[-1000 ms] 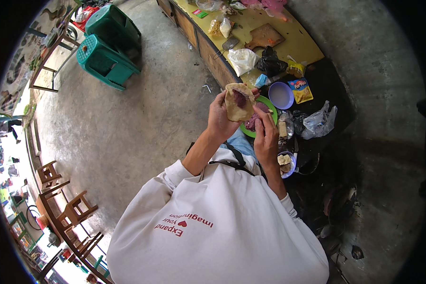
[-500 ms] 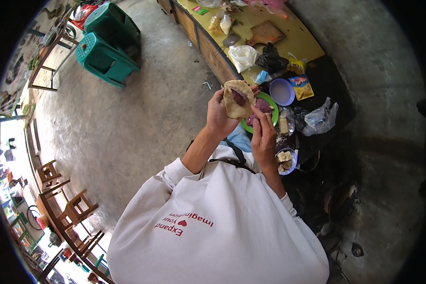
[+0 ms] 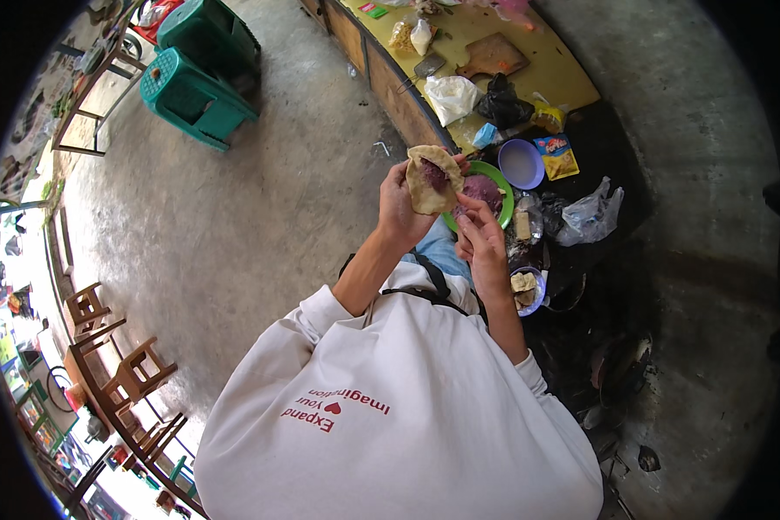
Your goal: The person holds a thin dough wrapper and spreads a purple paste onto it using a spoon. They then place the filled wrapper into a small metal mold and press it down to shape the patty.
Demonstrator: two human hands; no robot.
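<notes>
A flattened round of pale dough point(image 3: 426, 192) carries a mound of purple filling point(image 3: 434, 177) in its middle. My left hand point(image 3: 398, 208) is closed around the dough from below and from its left side. At the lower right edge of the dough, my right hand point(image 3: 484, 239) has its index finger and thumb drawn close together, touching the rim; its other fingers are curled. Behind that hand a green plate point(image 3: 508, 211) bears more of the purple mash point(image 3: 485, 188); both are partly hidden by my fingers and the dough.
Beyond the plate stand a purple bowl of cloudy liquid point(image 3: 521, 165) and a blue-and-yellow packet point(image 3: 556, 157). A bowl of pale chunks point(image 3: 539, 299) sits near my right forearm, with a clear plastic bag point(image 3: 591, 213) farther right. The yellow table point(image 3: 555, 65) holds a cutting board point(image 3: 494, 55). Green stools point(image 3: 191, 95) stand left.
The dough has shifted slightly left and tilted a little, with its filling showing more. My right fingers have moved slightly along its lower right edge. The surroundings have shifted slightly in view.
</notes>
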